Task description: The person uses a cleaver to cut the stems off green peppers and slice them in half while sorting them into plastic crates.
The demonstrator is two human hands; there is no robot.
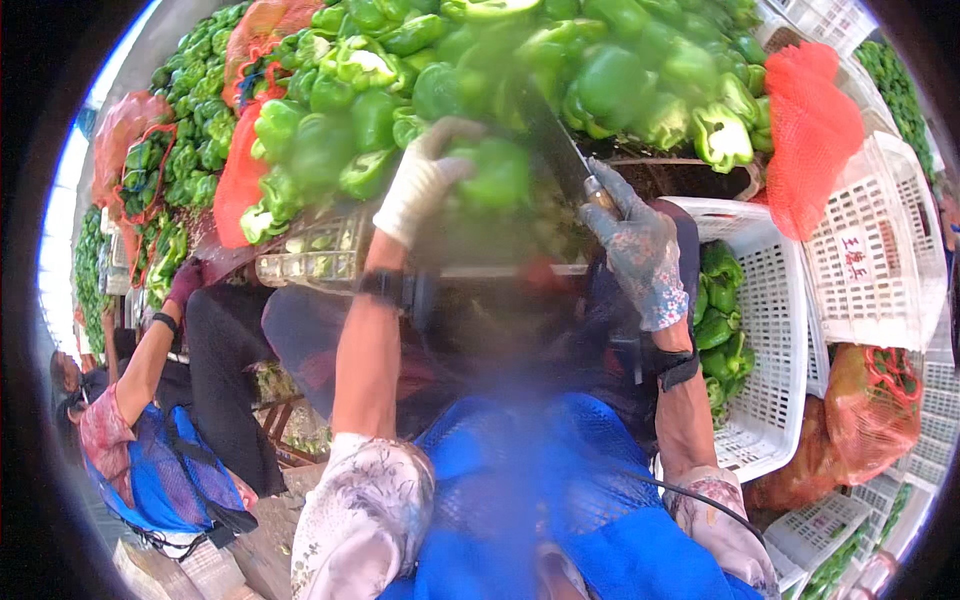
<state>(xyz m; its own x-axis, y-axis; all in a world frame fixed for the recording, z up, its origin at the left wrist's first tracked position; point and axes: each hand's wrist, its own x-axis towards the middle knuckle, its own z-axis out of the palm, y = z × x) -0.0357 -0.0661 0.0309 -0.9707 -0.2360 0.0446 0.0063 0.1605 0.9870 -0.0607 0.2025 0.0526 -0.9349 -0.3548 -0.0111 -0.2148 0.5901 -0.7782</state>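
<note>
My left hand (428,182), in a white glove, has its fingers round a green bell pepper (492,174), which is blurred. To its right, my right hand (640,250) wears a grey flowered glove and grips a knife (558,140) by its short handle. The blade points up and away to the left, close to the held pepper but, as far as I can tell, apart from it. Just beyond both hands lies a big heap of green bell peppers (375,120). Some are cut open, such as a pepper half (722,137) at the right edge of the heap.
On my right stands a white plastic crate (765,390) with green peppers inside. Orange mesh sacks (812,130) and a stack of white crates (860,240) are beyond it. A co-worker (160,440) sits at the left, near more peppers and sacks. A smear blurs the middle.
</note>
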